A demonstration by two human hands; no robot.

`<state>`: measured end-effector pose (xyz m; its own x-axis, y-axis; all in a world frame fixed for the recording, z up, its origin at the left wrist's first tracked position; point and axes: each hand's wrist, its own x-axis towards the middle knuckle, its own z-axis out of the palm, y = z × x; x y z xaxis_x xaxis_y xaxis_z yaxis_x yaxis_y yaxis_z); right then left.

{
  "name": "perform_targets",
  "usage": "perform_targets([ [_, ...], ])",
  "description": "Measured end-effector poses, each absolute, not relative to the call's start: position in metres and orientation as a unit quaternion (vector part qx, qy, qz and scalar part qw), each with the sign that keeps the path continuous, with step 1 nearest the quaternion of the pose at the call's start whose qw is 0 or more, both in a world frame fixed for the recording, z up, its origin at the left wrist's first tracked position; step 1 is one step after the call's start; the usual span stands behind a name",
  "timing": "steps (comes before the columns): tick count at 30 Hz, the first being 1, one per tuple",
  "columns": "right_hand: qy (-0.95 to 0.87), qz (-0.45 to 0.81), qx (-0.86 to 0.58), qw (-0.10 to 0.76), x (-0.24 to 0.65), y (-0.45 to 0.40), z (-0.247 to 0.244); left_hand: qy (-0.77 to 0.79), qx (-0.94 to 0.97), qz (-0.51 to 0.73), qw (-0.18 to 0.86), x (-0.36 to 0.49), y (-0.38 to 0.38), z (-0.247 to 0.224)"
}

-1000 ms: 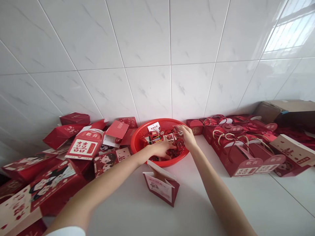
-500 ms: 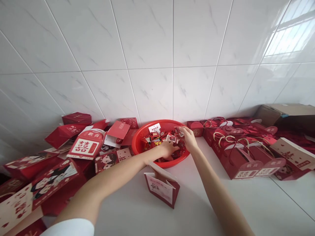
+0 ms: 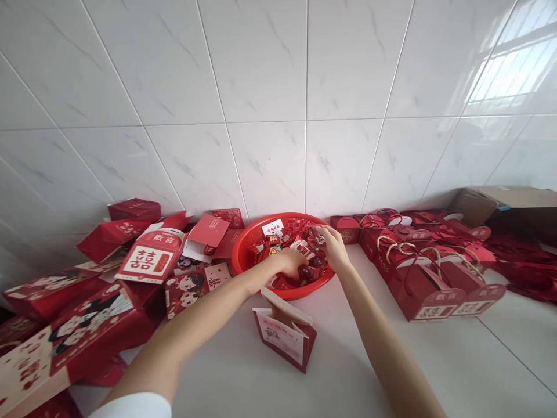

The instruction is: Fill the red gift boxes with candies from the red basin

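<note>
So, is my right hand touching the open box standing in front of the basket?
Apart. The head view shows the right hand up at the basket, with bare counter between it and the open box.

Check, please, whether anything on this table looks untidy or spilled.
Yes: the left-side boxes look untidy, lying tipped and heaped on one another, while the handled boxes at right stand close together. I see nothing spilled outside the red basket.
</note>
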<state>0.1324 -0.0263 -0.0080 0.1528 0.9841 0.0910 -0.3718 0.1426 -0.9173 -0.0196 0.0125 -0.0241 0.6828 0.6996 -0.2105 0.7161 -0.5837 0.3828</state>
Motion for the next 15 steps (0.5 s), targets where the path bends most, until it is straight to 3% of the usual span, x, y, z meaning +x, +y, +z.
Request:
perform_targets([
  [10, -0.412, 0.518, -0.398, 0.635, 0.132, -0.027, -0.006, 0.481, 0.759, 0.177, 0.402, -0.095, 0.038, -0.003],
  [15, -0.407, 0.522, -0.403, 0.632, 0.132, -0.027, -0.006, 0.449, 0.726, 0.215, 0.475, -0.102, 0.035, -0.005],
])
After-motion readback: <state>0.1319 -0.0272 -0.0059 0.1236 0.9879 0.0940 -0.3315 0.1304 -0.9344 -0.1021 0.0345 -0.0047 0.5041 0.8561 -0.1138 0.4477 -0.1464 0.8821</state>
